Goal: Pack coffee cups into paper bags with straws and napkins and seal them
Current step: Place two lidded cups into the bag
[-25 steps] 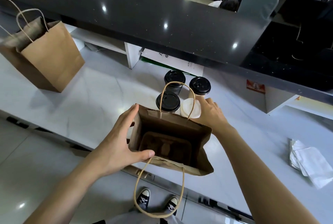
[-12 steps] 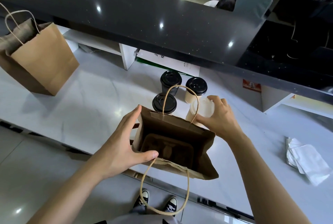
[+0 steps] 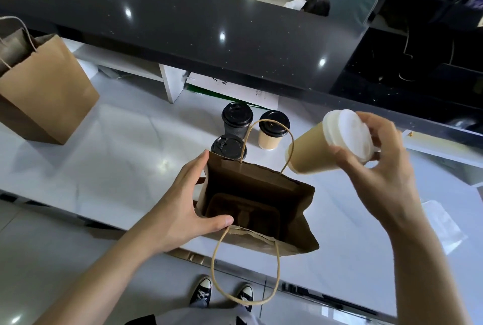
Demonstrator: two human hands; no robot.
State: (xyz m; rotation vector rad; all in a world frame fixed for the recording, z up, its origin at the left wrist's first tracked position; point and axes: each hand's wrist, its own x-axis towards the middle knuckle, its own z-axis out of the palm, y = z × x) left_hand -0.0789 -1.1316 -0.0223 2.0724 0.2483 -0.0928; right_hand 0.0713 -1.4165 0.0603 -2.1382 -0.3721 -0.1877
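An open brown paper bag [image 3: 298, 225] stands at the white counter's front edge, with a dark cup carrier [image 3: 243, 213] at its bottom. My left hand [image 3: 180, 204] grips the bag's left wall, thumb over the near rim. My right hand [image 3: 379, 168] holds a tan cup with a white lid [image 3: 316, 153] by its lid, tilted, in the air just right of and above the bag's far rim. Three black-lidded cups stand behind the bag: a black one [image 3: 236, 122], a tan one [image 3: 271, 131] and one partly hidden [image 3: 227, 145].
A second brown paper bag [image 3: 44, 94] stands at the far left of the counter. White napkins [image 3: 441, 222] lie at the right, partly behind my right arm. A dark raised counter [image 3: 209, 24] runs along the back. The counter's front edge is just below the bag.
My right hand took hold of the white-lidded cup among the others, lifted it off the counter and brought it right and toward me, tilted. My left hand kept its hold on the bag.
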